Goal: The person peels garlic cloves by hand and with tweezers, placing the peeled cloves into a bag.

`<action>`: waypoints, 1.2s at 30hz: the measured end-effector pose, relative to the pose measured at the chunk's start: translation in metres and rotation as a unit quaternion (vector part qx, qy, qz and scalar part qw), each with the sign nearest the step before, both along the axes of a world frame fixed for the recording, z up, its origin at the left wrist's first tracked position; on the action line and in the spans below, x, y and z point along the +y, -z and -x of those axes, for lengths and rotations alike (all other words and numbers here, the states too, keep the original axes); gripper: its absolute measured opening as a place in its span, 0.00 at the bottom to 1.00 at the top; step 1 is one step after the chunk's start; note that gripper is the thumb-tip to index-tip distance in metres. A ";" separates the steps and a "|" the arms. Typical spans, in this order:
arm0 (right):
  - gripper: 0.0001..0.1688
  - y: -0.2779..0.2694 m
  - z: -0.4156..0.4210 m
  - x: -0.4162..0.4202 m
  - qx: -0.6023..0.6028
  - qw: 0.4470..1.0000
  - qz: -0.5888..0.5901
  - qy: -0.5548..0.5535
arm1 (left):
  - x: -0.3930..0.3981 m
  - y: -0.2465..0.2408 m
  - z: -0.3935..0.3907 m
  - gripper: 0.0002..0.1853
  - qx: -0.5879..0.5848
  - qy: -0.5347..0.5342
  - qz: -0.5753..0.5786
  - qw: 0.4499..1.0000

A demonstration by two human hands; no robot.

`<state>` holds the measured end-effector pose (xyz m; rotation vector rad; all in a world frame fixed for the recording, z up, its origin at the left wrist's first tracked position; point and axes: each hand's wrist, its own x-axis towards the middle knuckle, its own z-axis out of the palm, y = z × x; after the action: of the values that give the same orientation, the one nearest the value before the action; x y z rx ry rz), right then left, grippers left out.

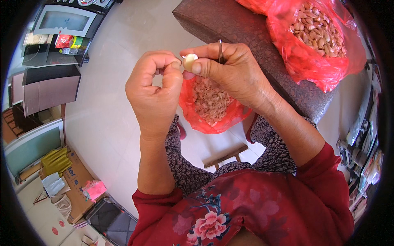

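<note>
Between the thumb and forefinger of my right hand (237, 66) is a pale peeled garlic clove (190, 62). A slim metal tool (220, 52), its kind unclear, sticks up between the fingers of the same hand. My left hand (155, 83) is just beside the clove, its thumb and forefinger tips pinched together. I see nothing between them, though a small scrap could be hidden there. Below both hands, a red plastic bag (212, 128) holds a heap of papery garlic skins (211, 101) and stands on the floor between my feet.
On the brown leather-covered bench (227, 27) at the right sits a red plastic bag (281, 46) of unpeeled garlic cloves (320, 30). A wooden stool edge (226, 156) shows near my legs. Cabinets (50, 89) and a cardboard box (75, 184) line the left side.
</note>
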<state>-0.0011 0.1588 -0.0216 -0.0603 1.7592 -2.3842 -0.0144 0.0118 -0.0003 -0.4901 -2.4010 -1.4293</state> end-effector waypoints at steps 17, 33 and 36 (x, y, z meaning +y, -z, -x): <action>0.10 -0.002 -0.004 -0.004 0.039 0.999 -0.025 0.027 | 0.002 0.006 0.003 0.05 0.025 0.027 -0.009 0.999; 0.17 0.005 0.005 0.006 -0.185 0.947 0.256 -0.055 | -0.011 -0.008 -0.004 0.03 -0.055 0.054 -0.004 0.997; 0.14 0.007 0.006 0.008 -0.177 0.936 0.299 -0.065 | -0.011 -0.005 -0.004 0.03 -0.001 0.071 0.044 0.996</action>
<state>-0.0069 0.1672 -0.0286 0.1587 0.8149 -2.5378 -0.0103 0.0009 0.0047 -0.6945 -2.4825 -1.3850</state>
